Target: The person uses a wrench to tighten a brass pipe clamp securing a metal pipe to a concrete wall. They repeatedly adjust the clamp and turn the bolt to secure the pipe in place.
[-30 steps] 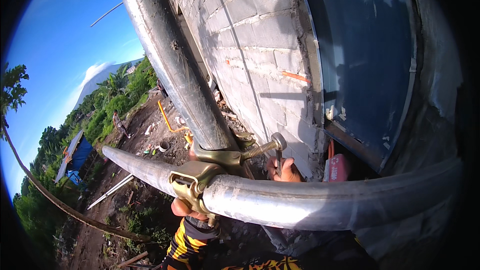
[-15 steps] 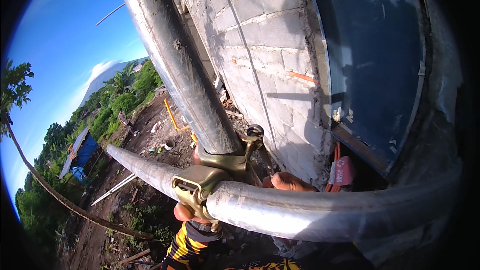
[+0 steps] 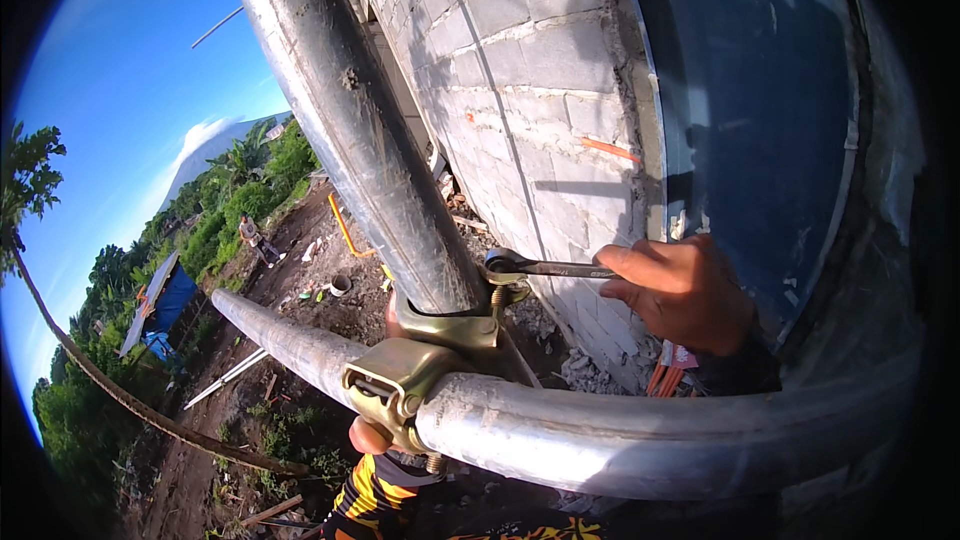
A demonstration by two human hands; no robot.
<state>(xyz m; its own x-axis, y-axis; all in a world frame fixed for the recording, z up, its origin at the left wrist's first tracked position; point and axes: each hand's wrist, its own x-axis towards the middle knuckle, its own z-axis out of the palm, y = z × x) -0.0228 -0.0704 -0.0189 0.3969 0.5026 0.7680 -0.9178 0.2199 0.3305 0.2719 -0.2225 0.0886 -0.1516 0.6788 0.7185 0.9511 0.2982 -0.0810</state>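
Gripping wrench [image 3: 560, 268] by handle end in closed right hand [image 3: 685, 292], thumb along the top. Ring end at outer end of bolt [image 3: 498, 299], right of steep metal pipe [image 3: 350, 120]; block wall [image 3: 540, 60] behind. At crossing of steep pipe and crosswise metal pipe [image 3: 640, 430], around both: brass-coloured clamp [image 3: 402, 368]. Left hand [image 3: 370, 437] at clamp's lower left, mostly hidden; can't tell if closed on it.
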